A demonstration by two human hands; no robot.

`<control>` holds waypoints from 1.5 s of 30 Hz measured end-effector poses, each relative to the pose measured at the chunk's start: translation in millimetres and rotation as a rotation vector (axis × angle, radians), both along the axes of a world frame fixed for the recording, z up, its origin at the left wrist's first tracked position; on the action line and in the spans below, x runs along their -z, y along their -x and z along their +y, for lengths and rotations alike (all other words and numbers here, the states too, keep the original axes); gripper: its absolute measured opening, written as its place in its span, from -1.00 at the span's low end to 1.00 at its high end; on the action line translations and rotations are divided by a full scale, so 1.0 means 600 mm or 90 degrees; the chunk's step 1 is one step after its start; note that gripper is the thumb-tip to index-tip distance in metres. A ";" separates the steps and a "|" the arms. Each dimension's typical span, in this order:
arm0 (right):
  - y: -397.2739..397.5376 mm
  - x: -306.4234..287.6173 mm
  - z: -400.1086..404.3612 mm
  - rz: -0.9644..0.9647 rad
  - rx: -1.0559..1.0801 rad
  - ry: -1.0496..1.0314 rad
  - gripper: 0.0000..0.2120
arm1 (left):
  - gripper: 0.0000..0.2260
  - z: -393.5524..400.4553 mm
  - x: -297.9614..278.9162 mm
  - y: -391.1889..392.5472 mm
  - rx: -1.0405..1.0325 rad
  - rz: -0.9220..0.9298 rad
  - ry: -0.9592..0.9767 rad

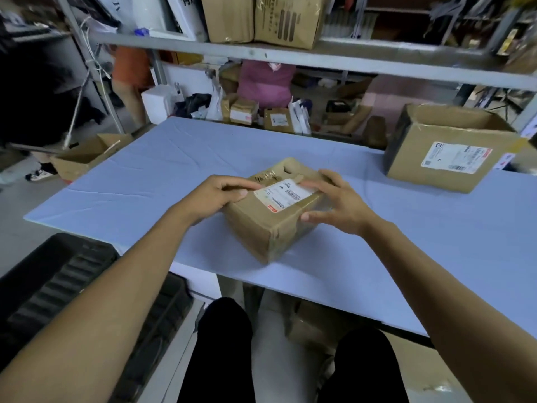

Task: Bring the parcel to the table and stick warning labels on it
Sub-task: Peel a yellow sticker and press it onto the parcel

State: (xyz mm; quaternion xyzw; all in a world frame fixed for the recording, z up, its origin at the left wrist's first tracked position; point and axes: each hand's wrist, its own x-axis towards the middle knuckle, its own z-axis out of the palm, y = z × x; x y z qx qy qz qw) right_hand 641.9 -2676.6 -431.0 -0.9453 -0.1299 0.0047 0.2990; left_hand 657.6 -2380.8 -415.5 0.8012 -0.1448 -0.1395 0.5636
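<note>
Cardboard parcel [270, 216] sits on table [145, 181] btwn both hands. Left hand [216, 196] grips its left top edge; right hand [337, 203] clasps right side, fingers on shipping label [286, 194]. Bigger open box [444, 149] beyond right hand.

The parcel [273, 210] bears a white shipping label [286, 194] on its top, with a barcode, a small red tag at one corner and lines of print too blurred to read. Dark handwriting beside it is illegible. The open box [447, 149] carries a white label [456, 156] with barcodes and red corner marks, also unreadable.
</note>
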 end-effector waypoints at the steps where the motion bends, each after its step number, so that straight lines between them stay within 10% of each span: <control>1: -0.001 0.005 0.005 -0.003 0.010 -0.036 -0.28 | -0.75 -0.008 -0.001 0.003 -0.041 -0.045 -0.026; 8: -0.003 0.022 0.032 -0.061 0.096 -0.074 -0.30 | -0.15 -0.062 0.046 0.060 -0.136 -0.118 -0.224; 20: 0.016 0.059 0.036 -0.118 0.167 -0.184 -0.27 | -0.30 -0.023 0.074 -0.004 -0.148 -0.169 -0.058; 39: 0.012 0.065 0.042 -0.105 0.145 -0.135 -0.36 | -0.46 -0.102 0.076 0.022 -0.370 -0.319 -0.294; 45: 0.068 0.093 -0.056 -0.113 0.261 -0.091 -0.59 | -0.59 -0.224 0.092 0.079 -0.162 -0.473 -0.259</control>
